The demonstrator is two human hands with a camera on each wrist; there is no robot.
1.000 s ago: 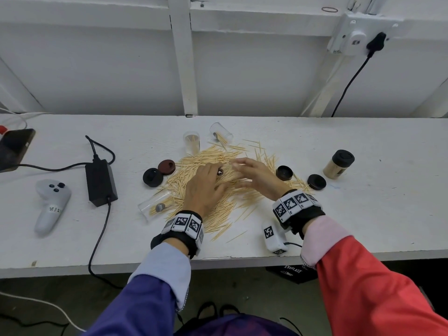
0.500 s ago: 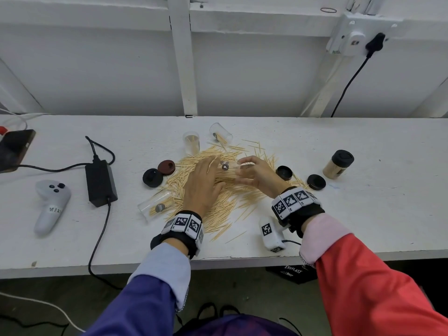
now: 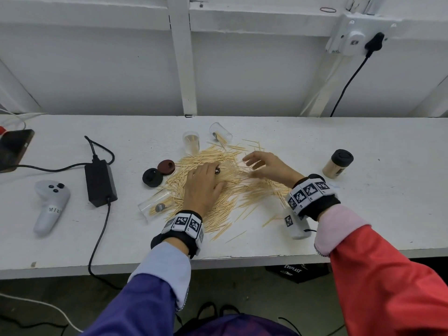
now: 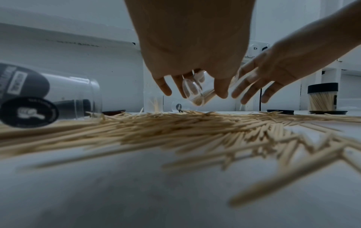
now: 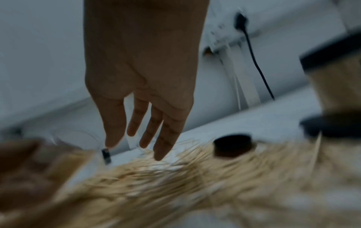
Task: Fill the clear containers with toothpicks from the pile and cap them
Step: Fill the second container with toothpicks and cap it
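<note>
The left hand [image 3: 202, 187] holds a clear container [image 4: 192, 91] over the toothpick pile [image 3: 225, 187], fingers curled round it, its mouth tipped down at the sticks. Just to its right, the right hand [image 3: 269, 166] hangs over the pile with fingers spread and loose, holding nothing. Beyond the held container stand 2 more clear containers [image 3: 191, 141]. Far right of the hands sits 1 capped container [image 3: 338, 163].

"EVERLAST" stands in white on the black box [image 3: 292, 271] under the white table. Handwriting on the white game controller's label [image 3: 55, 209] is unclear.
</note>
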